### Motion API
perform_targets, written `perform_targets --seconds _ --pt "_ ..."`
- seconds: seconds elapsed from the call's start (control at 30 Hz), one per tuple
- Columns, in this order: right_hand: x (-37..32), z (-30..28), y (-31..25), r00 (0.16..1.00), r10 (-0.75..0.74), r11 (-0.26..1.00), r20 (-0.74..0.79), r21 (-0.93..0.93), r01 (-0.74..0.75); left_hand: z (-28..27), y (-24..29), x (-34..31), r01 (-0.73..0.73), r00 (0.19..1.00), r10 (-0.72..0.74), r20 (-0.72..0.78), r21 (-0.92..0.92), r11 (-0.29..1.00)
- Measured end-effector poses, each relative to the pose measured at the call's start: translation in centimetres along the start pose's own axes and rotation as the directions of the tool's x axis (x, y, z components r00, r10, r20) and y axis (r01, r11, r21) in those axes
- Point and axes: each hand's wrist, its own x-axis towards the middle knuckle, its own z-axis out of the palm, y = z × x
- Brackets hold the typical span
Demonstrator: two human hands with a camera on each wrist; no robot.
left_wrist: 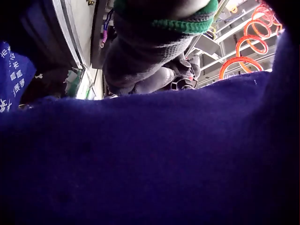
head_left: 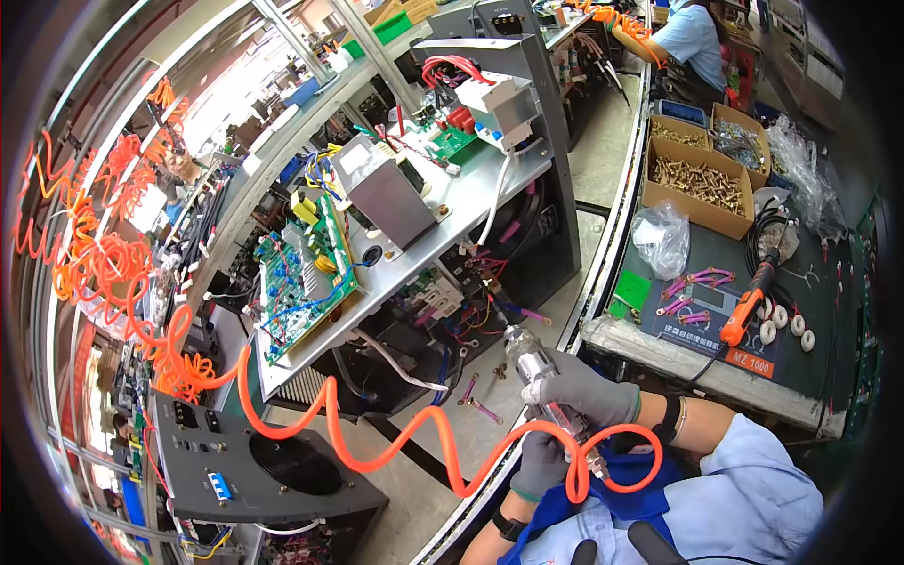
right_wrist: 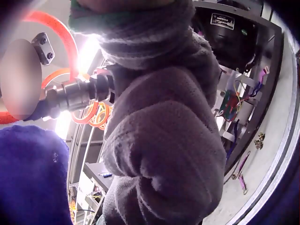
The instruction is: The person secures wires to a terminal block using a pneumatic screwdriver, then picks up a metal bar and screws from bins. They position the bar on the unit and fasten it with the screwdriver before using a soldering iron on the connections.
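Observation:
My gloved right hand [head_left: 603,391] grips a pneumatic screwdriver [head_left: 529,356] around its metal body. In the right wrist view, the grey glove [right_wrist: 164,136] hides most of the tool, and its rear fitting [right_wrist: 70,97] sticks out at the left. Lower down, my gloved left hand [head_left: 543,461] holds the tool's rear part, close to the orange coiled hose [head_left: 452,461]. In the left wrist view, blue cloth covers the lower part, below the left glove [left_wrist: 140,65]. The bit points into the lower opening of an electronics chassis [head_left: 471,202], among wires and terminals.
A green circuit board [head_left: 311,282] and a grey metal box [head_left: 386,193] sit on the chassis. At right, a bench holds a carton of brass bolts [head_left: 697,184], purple cable pieces [head_left: 692,287] and an orange-handled tool [head_left: 744,311]. Another person [head_left: 692,42] works farther back.

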Motion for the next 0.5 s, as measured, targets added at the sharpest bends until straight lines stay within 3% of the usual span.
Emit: perform_targets --seconds 0.03,0.07,0.13,0.2,0.4,0.43,0.5 --pt "-0.1 0.1 -0.1 1.000 -0.015 1.000 -0.007 -0.001 0.015 3.1 3.5 -0.8 -0.111 0.993 0.115 0.013 0.402 0.909" --pt "0.0 0.2 0.0 1.000 -0.015 1.000 -0.003 -0.004 0.015 5.0 5.4 -1.4 -0.174 0.981 0.192 0.030 0.575 0.799" --pt "0.2 0.3 0.0 0.993 -0.107 0.993 -0.042 -0.058 0.104 7.3 7.2 -1.8 -0.210 0.966 0.257 0.028 0.668 0.714" --pt "0.2 0.3 0.1 0.995 -0.086 0.995 -0.045 -0.054 0.083 7.0 7.0 -1.5 -0.014 0.991 0.080 -0.106 0.515 0.857" --pt "-0.2 -0.1 0.5 0.995 -0.096 0.991 -0.023 -0.097 0.094 8.0 7.6 -1.7 -0.140 0.986 0.158 -0.054 0.252 0.958" --pt "-0.4 -0.2 0.4 0.993 -0.114 0.985 -0.025 -0.132 0.109 7.0 8.3 -1.2 -0.025 0.999 0.038 -0.033 0.334 0.942" --pt "-0.4 -1.1 1.3 0.992 -0.124 0.983 -0.036 -0.142 0.118 6.0 9.7 0.3 0.035 0.999 -0.040 0.003 0.386 0.922"
